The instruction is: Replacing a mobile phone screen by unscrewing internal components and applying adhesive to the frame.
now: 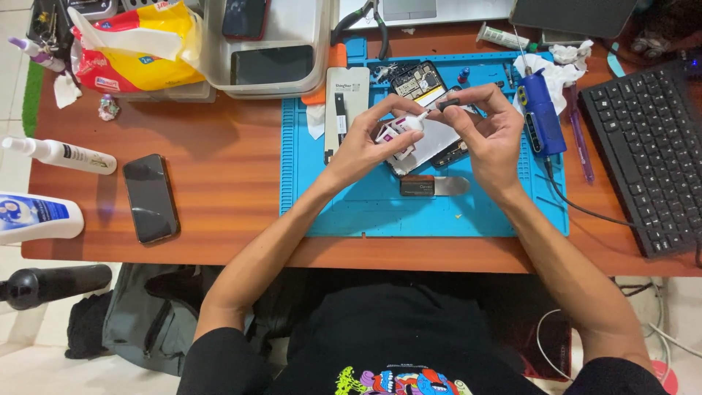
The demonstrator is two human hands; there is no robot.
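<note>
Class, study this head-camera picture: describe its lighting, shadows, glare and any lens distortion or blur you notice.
Head view: even overhead light; soft shadows fall left of the bottles on the wooden table. Mild glare on the dark phone. Wide-lens bending curves the table edge and keyboard. The left hand and right hand over the blue mat look sharp.

A reddish-brown wooden desk fills most of the view, lit evenly from above. Beneath its front edge lies a pale tiled floor. A strip of green mat shows past the desk's left edge, over more pale tiles.
</note>
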